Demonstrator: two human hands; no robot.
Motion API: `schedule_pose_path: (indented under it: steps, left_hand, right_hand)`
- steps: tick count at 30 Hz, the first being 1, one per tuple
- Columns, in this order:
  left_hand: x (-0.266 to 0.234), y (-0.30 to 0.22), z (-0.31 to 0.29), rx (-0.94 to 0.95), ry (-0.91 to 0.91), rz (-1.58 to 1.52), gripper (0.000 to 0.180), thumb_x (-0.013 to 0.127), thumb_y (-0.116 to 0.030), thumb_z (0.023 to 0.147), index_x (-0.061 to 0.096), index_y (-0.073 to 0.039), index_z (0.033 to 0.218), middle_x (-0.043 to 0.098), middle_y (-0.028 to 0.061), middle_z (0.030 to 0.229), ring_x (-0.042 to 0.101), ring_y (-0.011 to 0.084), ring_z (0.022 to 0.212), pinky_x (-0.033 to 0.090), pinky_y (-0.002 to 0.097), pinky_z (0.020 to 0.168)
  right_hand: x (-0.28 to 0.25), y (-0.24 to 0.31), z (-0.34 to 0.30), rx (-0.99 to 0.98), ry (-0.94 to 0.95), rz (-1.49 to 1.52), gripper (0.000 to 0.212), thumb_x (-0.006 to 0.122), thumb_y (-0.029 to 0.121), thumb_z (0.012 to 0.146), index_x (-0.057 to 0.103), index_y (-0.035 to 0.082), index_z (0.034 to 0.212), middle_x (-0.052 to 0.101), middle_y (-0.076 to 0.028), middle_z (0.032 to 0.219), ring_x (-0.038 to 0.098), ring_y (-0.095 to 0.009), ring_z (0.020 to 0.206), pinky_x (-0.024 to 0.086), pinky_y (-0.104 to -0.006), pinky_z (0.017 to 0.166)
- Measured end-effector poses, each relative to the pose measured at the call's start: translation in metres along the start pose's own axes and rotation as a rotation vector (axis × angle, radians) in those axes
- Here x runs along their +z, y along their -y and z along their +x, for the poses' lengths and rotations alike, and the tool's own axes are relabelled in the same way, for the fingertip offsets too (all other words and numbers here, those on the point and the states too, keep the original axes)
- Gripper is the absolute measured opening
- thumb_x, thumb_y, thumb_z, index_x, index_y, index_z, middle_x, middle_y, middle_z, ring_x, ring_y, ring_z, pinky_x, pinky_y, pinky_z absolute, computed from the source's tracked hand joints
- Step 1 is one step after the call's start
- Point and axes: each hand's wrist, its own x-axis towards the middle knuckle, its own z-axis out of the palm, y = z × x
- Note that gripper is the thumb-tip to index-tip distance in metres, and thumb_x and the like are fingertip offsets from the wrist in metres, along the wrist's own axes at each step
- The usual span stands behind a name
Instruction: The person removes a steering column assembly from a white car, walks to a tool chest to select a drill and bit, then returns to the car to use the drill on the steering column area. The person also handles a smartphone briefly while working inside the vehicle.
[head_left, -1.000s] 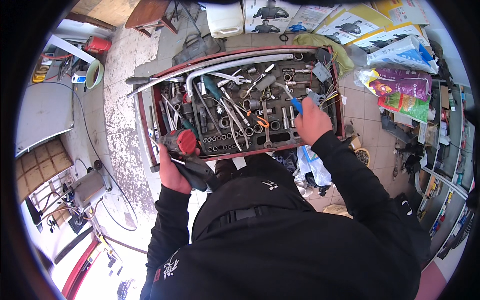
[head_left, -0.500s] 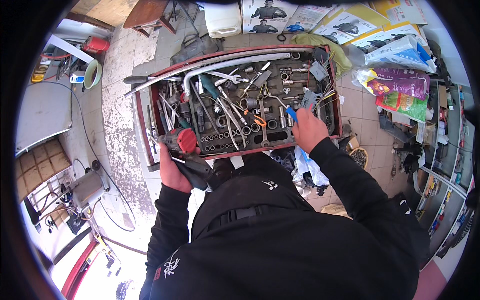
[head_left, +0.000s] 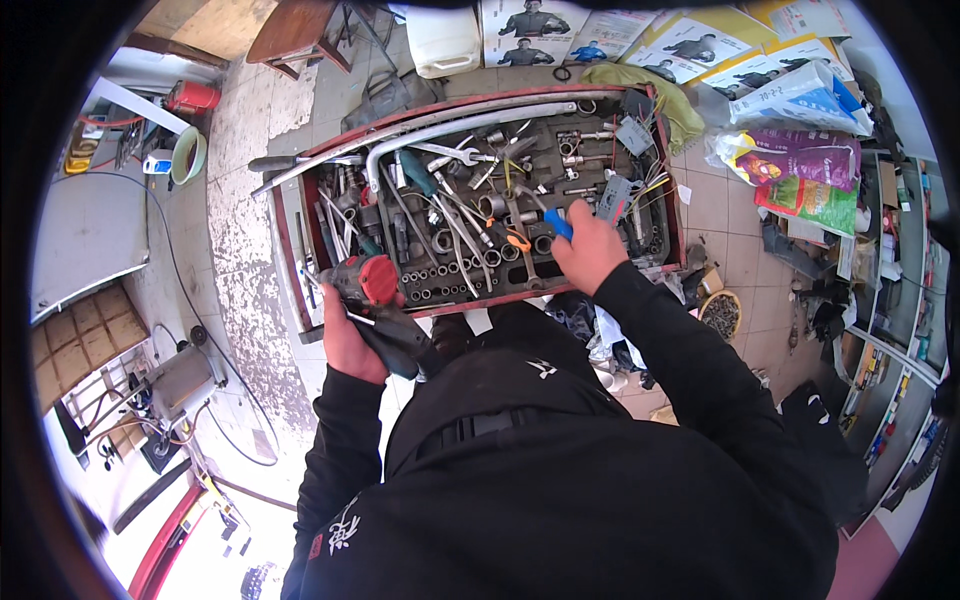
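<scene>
My left hand (head_left: 348, 340) is closed around a black cordless power tool (head_left: 400, 338) with a round red end, at the near left corner of a red-edged tool tray (head_left: 470, 303). A thin silver rod also shows by that hand; whether it is held cannot be made out. My right hand (head_left: 592, 248) grips a blue-handled tool (head_left: 558, 223) over the tray's right half, its thin metal shaft slanting up and left. Close by lie a combination wrench (head_left: 529, 262) and orange-handled pliers (head_left: 517, 241). Sockets (head_left: 440, 271) line the near side, and a green-handled screwdriver (head_left: 418, 175) rests among long bars.
A long bent metal bar (head_left: 470, 122) lies along the tray's far edge. Boxes (head_left: 690, 45) and plastic bags (head_left: 800, 160) stand at the far right, above a basket of small parts (head_left: 720, 315). Shelves (head_left: 890, 370) line the right; a cable (head_left: 190, 270) crosses the left floor.
My right hand has moved slightly left and nearer to me, with the blue-handled tool swung to a flatter slant. My left hand still holds the power tool in nearly the same place.
</scene>
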Motion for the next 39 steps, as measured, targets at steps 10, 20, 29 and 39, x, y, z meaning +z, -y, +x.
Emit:
schedule_pose_path:
  steps: [10,20,29,39]
  left_hand:
    - [-0.003,-0.003,-0.001,0.014,-0.018,-0.006,0.063,0.040,-0.062,0.116,0.057,-0.013,0.151,0.074,0.0125,0.132,0.075,0.0346,0.100,0.065,0.0497,0.086]
    - [-0.008,-0.006,-0.005,0.023,-0.002,-0.026,0.061,0.038,-0.059,0.117,0.056,-0.013,0.152,0.074,0.0130,0.132,0.075,0.0353,0.100,0.066,0.0523,0.086]
    - [-0.017,-0.008,-0.007,0.010,-0.015,-0.081,0.063,0.038,-0.062,0.116,0.056,-0.014,0.152,0.073,0.0137,0.132,0.074,0.0363,0.102,0.065,0.0529,0.087]
    - [-0.031,-0.013,-0.012,0.017,-0.021,-0.093,0.061,0.039,-0.060,0.116,0.056,-0.015,0.153,0.072,0.0117,0.136,0.073,0.0351,0.105,0.063,0.0514,0.093]
  right_hand:
    - [-0.025,-0.019,-0.015,-0.037,-0.104,-0.147,0.033,0.068,0.021,0.092,0.047,0.002,0.108,0.070,-0.029,0.081,0.071,-0.053,0.075,0.058,-0.0638,0.070]
    - [-0.026,-0.009,-0.009,-0.107,-0.144,-0.044,0.030,0.068,0.021,0.094,0.052,0.006,0.114,0.072,-0.025,0.090,0.071,-0.050,0.084,0.056,-0.0614,0.075]
    - [0.016,0.037,-0.023,-0.518,0.043,-0.080,0.028,0.070,0.017,0.094,0.055,0.008,0.117,0.068,-0.020,0.106,0.072,-0.043,0.082,0.058,-0.0546,0.070]
    - [0.011,0.054,-0.027,-0.484,0.083,-0.289,0.024,0.063,0.006,0.090,0.056,0.010,0.113,0.063,-0.020,0.103,0.072,-0.043,0.077,0.058,-0.0554,0.067]
